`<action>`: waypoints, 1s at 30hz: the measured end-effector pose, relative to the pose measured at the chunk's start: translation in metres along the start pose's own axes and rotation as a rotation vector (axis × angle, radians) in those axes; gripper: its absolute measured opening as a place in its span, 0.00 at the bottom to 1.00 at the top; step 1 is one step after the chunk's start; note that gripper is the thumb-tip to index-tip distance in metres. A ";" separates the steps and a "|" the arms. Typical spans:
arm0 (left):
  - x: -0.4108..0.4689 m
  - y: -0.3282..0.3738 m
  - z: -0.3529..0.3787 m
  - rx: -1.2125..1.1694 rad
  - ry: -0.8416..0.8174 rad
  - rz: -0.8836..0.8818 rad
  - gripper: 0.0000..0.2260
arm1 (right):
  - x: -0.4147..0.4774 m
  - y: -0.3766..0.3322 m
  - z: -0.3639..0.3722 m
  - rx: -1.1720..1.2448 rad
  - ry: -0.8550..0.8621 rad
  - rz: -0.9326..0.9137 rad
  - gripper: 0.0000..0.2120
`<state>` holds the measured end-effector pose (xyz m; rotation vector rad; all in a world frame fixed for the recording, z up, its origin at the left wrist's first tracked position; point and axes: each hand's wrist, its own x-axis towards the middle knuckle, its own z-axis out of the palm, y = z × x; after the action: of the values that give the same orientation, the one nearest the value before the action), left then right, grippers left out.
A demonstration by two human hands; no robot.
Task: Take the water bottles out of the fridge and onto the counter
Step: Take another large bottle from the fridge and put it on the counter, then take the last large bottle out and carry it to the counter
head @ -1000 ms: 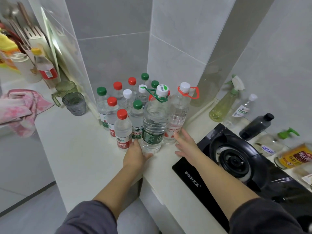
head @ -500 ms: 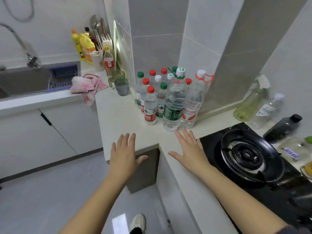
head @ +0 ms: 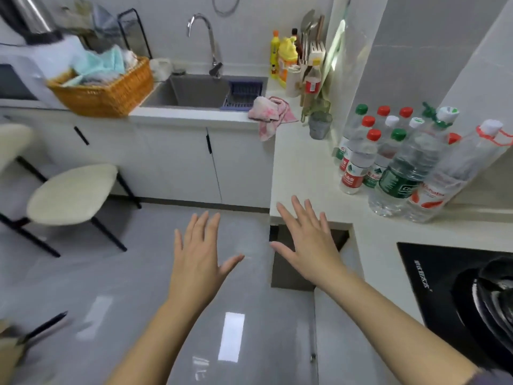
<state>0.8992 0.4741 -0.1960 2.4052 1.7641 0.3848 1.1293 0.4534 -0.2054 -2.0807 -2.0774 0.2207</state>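
A small kitchen with a glossy grey tiled floor (head: 116, 287) fills the view; no fridge shows. The white stone counter (head: 302, 168) carries the clear plastic water bottles with red, green and white caps (head: 388, 157), packed into its corner. The two tall ones stand nearest the front edge, so any further bottle is best set down beside them, not pushed in. The left hand (head: 197, 259) and right hand (head: 311, 245) hover empty, fingers (head: 198, 226) spread apart. Each can likely grip one bottle by its body.
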 end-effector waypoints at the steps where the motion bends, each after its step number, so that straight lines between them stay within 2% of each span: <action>1: -0.009 -0.012 -0.004 -0.007 -0.004 -0.023 0.41 | 0.003 -0.014 0.003 0.002 -0.015 -0.040 0.38; 8: -0.086 -0.096 -0.036 -0.038 0.049 -0.208 0.39 | 0.009 -0.121 0.025 -0.015 -0.099 -0.297 0.37; 13: -0.153 -0.159 -0.063 -0.026 0.104 -0.339 0.39 | -0.008 -0.210 0.045 -0.035 -0.096 -0.436 0.36; 20: -0.272 -0.258 -0.111 0.023 0.147 -0.476 0.39 | -0.062 -0.350 0.078 -0.027 -0.128 -0.562 0.36; 30: -0.411 -0.373 -0.185 0.055 0.256 -0.644 0.38 | -0.123 -0.536 0.101 -0.035 -0.086 -0.769 0.35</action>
<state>0.3889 0.1897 -0.1660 1.7226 2.5440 0.5728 0.5844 0.3323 -0.1782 -1.1576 -2.7523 0.1511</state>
